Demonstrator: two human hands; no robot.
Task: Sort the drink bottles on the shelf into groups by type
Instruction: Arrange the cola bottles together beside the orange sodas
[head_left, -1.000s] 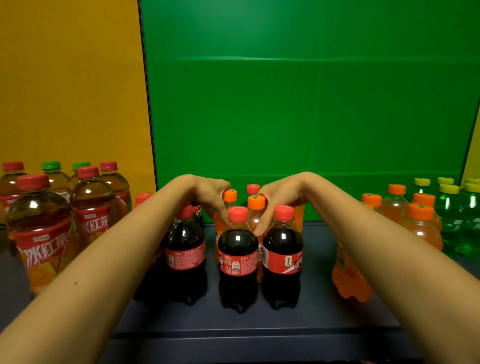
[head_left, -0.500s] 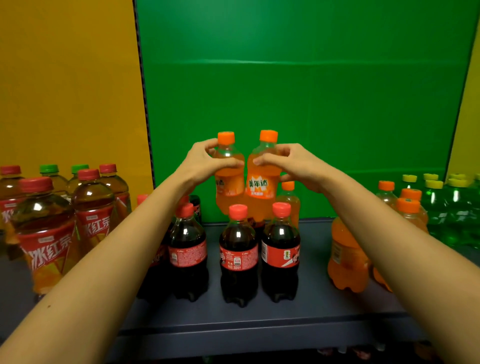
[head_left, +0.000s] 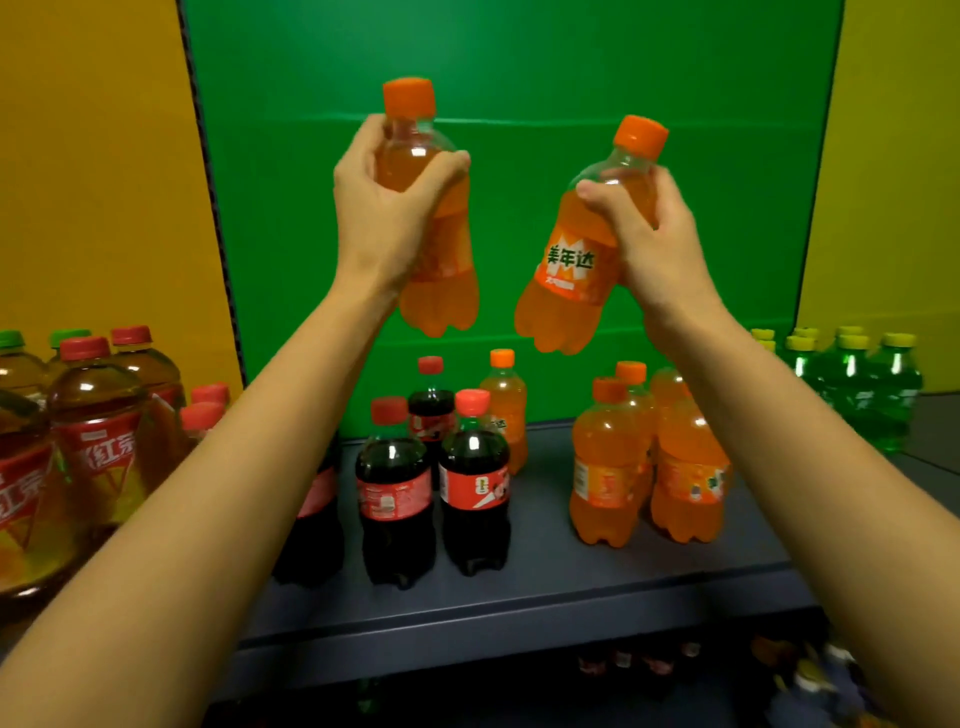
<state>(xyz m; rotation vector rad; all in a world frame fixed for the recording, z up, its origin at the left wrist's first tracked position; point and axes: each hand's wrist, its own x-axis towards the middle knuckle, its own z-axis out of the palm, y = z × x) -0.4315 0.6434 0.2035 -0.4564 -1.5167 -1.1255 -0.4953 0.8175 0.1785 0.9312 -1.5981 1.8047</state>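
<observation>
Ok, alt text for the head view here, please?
Two bare hands, left hand and right hand, each hold an orange soda bottle above a dark shelf. Below stand cola bottles, more orange sodas, iced tea bottles left, green bottles right.

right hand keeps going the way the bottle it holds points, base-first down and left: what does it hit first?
Probably the lone orange soda bottle at the back behind the cola bottles. The right hand tilts its orange soda bottle that way, but depth is unclear; it might pass in front.

Orange soda bottles, orange caps; green backdrop.
</observation>
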